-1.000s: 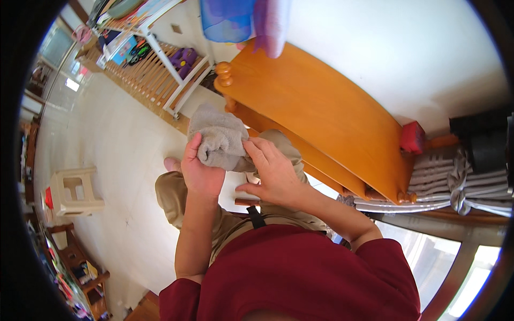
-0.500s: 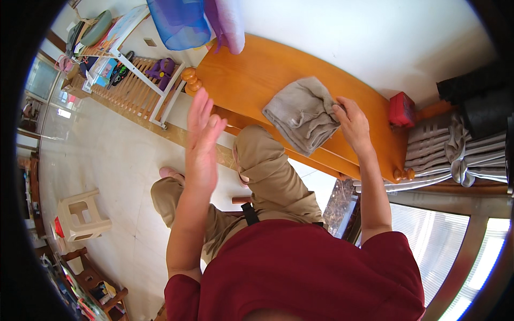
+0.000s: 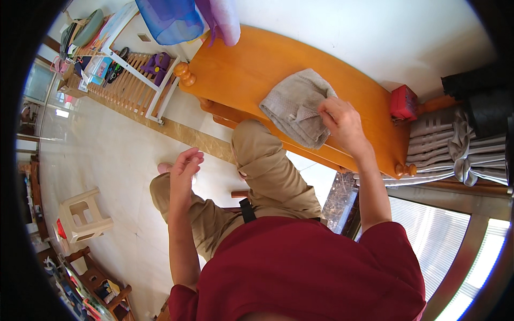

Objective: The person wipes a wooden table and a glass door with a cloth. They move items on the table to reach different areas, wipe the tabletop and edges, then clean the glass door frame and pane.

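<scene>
A folded grey towel (image 3: 293, 99) lies on the orange-brown wooden bench top (image 3: 257, 59). At the towel's right side, my right hand (image 3: 344, 124) has its fingers bent and pinched together on a fold of the cloth. The fingertips partly cover that fold. My left hand (image 3: 184, 168) hangs in the air over my left leg, away from the bench. Its fingers are loosely curved and apart, with nothing seen in them.
A red box (image 3: 403, 103) stands at the bench's right end, near bundled grey curtains (image 3: 455, 144). Blue and purple cloth (image 3: 171, 21) hangs over the far left end. A slatted rack (image 3: 134, 80) holds shoes. A beige plastic stool (image 3: 85, 214) stands on the floor at left.
My left hand has come down and nearer to me, its fingers curling from an upright flat pose. My right hand has shifted slightly left over the towel, from its edge to a fold.
</scene>
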Tool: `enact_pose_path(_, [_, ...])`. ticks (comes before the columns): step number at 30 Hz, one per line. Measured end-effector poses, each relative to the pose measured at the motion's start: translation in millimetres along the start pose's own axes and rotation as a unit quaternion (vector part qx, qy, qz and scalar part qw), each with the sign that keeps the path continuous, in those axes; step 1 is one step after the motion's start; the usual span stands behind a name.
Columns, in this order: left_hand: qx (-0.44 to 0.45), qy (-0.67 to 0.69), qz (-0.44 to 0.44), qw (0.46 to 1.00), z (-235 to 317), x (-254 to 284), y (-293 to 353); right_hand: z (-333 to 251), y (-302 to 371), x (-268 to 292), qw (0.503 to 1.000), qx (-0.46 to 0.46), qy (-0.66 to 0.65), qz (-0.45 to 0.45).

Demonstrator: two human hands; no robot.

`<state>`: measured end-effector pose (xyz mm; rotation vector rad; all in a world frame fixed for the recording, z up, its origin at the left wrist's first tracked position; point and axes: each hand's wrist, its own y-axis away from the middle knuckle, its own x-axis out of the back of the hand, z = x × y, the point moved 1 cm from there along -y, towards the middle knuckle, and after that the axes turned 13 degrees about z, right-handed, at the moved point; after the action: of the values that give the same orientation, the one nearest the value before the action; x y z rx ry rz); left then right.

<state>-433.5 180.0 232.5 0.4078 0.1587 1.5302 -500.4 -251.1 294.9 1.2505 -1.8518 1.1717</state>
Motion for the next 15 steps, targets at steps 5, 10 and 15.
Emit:
enact_pose_path(5, [0.005, -0.006, -0.046, 0.999, 7, -22, 2, -8, 4, -1, 0.997, -0.024, -0.067, 0.033])
enact_pose_path(10, [-0.004, -0.026, -0.086, 0.996, 24, -27, 7, -14, -2, -25, 0.995, 0.089, -0.041, 0.038])
enact_pose_path(15, [0.064, 0.061, -0.041, 0.995, 0, 41, 3, -30, -3, 21, 0.97, -0.033, -0.129, -0.203])
